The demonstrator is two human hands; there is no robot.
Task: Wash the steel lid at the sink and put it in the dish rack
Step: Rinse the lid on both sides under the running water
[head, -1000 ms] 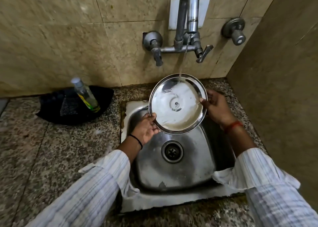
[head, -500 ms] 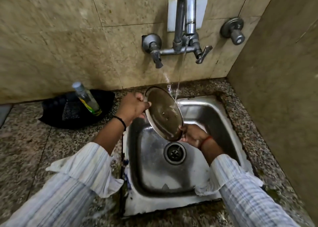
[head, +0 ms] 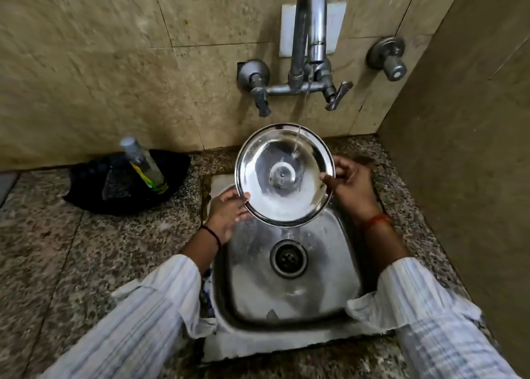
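The round steel lid (head: 284,175) is held face-up over the steel sink (head: 289,281), its inner side with a small centre boss turned toward me. A thin stream from the tap (head: 311,28) strikes the lid's upper right part, and water spills off its lower rim toward the drain. My left hand (head: 228,209) grips the lid's lower left rim, fingers partly under it. My right hand (head: 348,186) holds the right rim. No dish rack is in view.
A clear bottle (head: 143,163) leans in a black dish (head: 126,183) on the speckled granite counter (head: 71,249) left of the sink. Tiled walls close in behind and on the right, with a wall valve (head: 388,58) at the upper right.
The lid went from tilted on edge, with my right hand low in the sink, back to flat and facing me. My right hand rose to the right rim; my left dropped to the lower left rim.
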